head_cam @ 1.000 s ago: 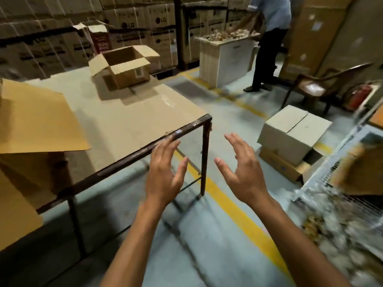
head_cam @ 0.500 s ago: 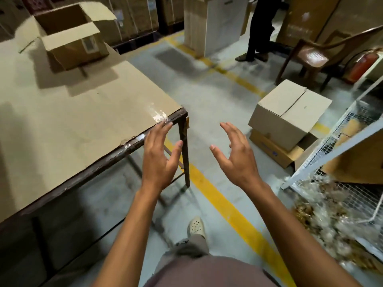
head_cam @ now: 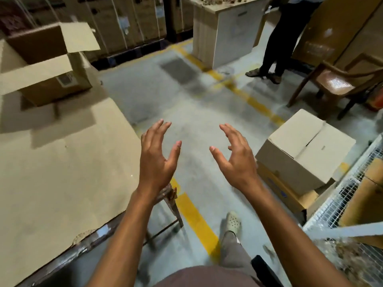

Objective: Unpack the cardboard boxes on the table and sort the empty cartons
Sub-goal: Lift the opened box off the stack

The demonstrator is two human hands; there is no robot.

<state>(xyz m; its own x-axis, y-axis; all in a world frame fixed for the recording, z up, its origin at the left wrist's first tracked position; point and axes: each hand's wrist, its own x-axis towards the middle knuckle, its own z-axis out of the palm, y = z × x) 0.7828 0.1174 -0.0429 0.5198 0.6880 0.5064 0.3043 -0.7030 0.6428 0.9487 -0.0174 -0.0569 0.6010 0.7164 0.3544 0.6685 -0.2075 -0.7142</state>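
Carton (head_cam: 47,85) on table (head_cam: 62,162), closed box (head_cam: 306,150) on floor (head_cam: 186,104) rt

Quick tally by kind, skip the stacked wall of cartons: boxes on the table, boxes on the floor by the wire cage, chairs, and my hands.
Boxes on the table: 1, the open box
Boxes on the floor: 2, a closed box on top of a flat box
Chairs: 1, the chair
Hands: 2, left hand and right hand, both empty
Total: 6
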